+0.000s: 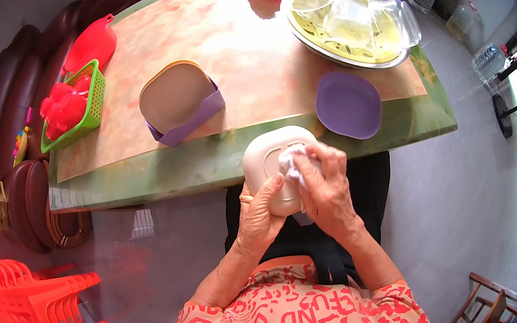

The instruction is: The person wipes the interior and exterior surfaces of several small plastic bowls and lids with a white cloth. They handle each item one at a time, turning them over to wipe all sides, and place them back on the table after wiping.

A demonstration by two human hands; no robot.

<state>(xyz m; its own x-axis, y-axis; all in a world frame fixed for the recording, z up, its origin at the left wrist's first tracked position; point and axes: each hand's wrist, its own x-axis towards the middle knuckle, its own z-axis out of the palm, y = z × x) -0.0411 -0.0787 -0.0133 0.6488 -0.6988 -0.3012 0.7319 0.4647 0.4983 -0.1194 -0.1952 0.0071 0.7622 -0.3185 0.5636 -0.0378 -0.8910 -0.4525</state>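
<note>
A cream-coloured plastic plate [263, 155], rounded square in shape, is held up with its underside facing me, just off the table's near edge. My left hand [260, 213] grips its lower left side, thumb on the underside. Pressed against the right part of that underside is a crumpled white cloth [290, 165], pinched in the fingers of my right hand [326, 185]. Beyond them on the table, a purple plate [348, 105] lies at the right. To the left, a purple holder [190, 121] carries upright plates, a beige one [176, 99] in front.
The table [206, 162] has a green marbled edge. At its left stand a green basket [92, 109] of red cups and a red basin [91, 45]. A large round tray [347, 43] with clear containers sits far right. Stacked red chairs [33, 299] stand on the floor, left.
</note>
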